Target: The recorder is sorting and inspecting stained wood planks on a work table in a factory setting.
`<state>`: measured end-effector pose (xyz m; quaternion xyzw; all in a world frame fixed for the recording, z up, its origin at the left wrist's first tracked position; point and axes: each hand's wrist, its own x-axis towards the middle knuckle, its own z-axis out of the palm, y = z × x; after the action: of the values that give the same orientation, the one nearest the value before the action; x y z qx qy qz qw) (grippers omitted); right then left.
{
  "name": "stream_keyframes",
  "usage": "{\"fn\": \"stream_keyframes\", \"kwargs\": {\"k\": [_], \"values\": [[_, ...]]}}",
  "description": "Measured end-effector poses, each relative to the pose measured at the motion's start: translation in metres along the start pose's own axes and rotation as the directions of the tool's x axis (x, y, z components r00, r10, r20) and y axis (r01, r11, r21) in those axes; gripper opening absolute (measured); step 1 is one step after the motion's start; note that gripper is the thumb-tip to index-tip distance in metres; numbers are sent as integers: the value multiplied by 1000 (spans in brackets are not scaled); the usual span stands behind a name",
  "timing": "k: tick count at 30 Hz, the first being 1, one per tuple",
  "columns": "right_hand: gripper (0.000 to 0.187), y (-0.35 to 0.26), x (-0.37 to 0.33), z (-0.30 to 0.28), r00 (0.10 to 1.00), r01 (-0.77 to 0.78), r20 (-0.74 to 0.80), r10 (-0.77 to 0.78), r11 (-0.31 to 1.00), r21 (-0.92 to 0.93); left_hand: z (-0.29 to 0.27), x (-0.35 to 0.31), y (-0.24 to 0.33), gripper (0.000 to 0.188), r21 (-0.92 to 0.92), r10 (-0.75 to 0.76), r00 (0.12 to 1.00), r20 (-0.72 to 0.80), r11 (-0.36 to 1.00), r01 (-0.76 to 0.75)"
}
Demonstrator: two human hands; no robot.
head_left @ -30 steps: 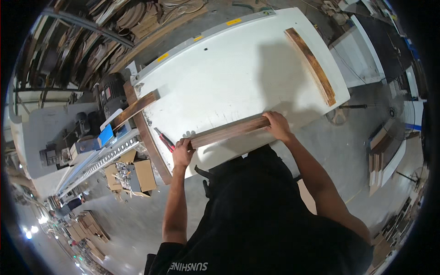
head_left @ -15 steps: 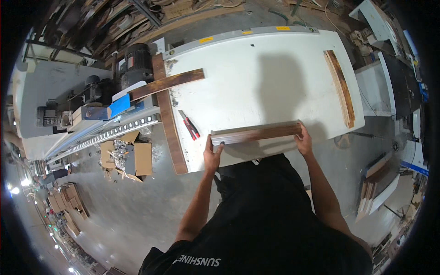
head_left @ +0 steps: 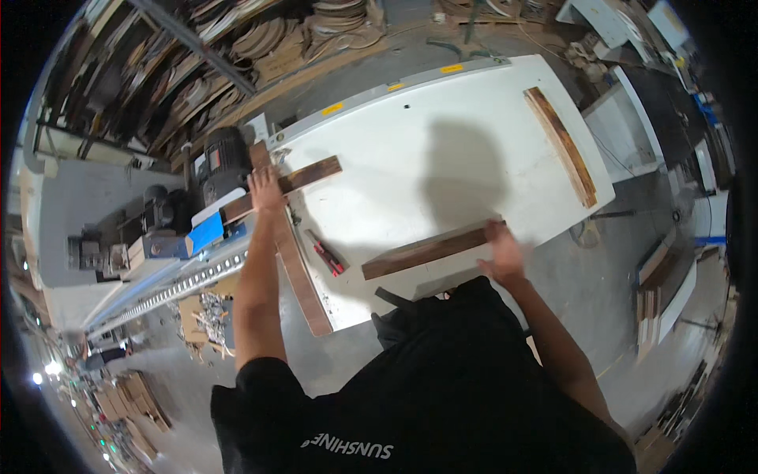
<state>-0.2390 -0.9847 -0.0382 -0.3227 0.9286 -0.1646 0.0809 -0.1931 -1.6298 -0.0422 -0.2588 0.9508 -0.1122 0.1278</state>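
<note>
My left hand (head_left: 267,189) lies flat, fingers stretched, over the dark wood strip (head_left: 320,169) that runs out from the machine onto the white table (head_left: 371,186). A second dark brown wood strip (head_left: 434,251) rests along the table's near side. My right hand (head_left: 505,254), slightly blurred, is open at that strip's right end, with the thumb apart; whether the fingertips touch it I cannot tell. Between the strips, near the table's left edge, lies a red and black utility knife (head_left: 325,254).
More wood strips (head_left: 560,146) lie together on the table's right side. A brown board (head_left: 304,292) edges the table at left, beside a machine with a dark motor (head_left: 223,166) and blue tape (head_left: 205,232). A metal rail (head_left: 379,93) lines the far edge.
Both hands have let go of the near wood strip, which now lies on the table. My left hand has moved left and away to the strip at the machine. The view has shifted slightly.
</note>
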Motion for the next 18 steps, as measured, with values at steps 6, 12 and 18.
{"fn": "stream_keyframes", "kwargs": {"k": [6,12,18], "values": [[108,-43,33,41,969,172,198,-148,979,-110,-18,38,42,81,-156,334,891,309,941,-299],[93,-42,40,70,992,123,9,-124,970,-209,-41,-53,237,79,-382,629,774,70,734,-562],[83,-42,37,66,986,140,-66,-154,975,-174,-35,-145,309,47,-536,684,729,-38,601,-592]]}}
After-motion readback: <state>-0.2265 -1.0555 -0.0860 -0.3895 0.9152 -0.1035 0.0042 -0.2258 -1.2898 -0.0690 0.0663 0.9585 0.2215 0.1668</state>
